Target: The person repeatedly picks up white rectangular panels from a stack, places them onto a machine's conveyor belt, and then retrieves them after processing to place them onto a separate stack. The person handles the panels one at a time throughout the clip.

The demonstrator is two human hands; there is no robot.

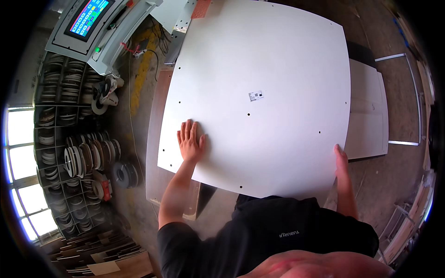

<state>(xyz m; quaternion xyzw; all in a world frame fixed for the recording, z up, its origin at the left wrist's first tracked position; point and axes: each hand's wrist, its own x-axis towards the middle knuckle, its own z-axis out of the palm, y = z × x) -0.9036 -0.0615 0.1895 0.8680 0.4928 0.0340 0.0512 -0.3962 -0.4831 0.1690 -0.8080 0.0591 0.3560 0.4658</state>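
Observation:
A large white panel [278, 55] with several small dark holes stretches out in front of me. A small printed label [256, 96] is stuck near its middle. My left hand [190, 142] lies flat on the panel near its left edge, fingers stretched out. At the panel's right edge, close to the near corner, my right hand [341, 160] grips it. The thumb shows at the edge, while the fingers are hidden below the panel. The near edge of the panel reaches up against my dark shirt.
A machine with a lit control screen [89, 18] stands at the far left. Shelves hold many rolls of edge banding [76, 74] on the left, with more rolls [92, 155] nearby. A brown board [160, 120] sits below the panel's left side. Other pale panels [368, 111] lie at right.

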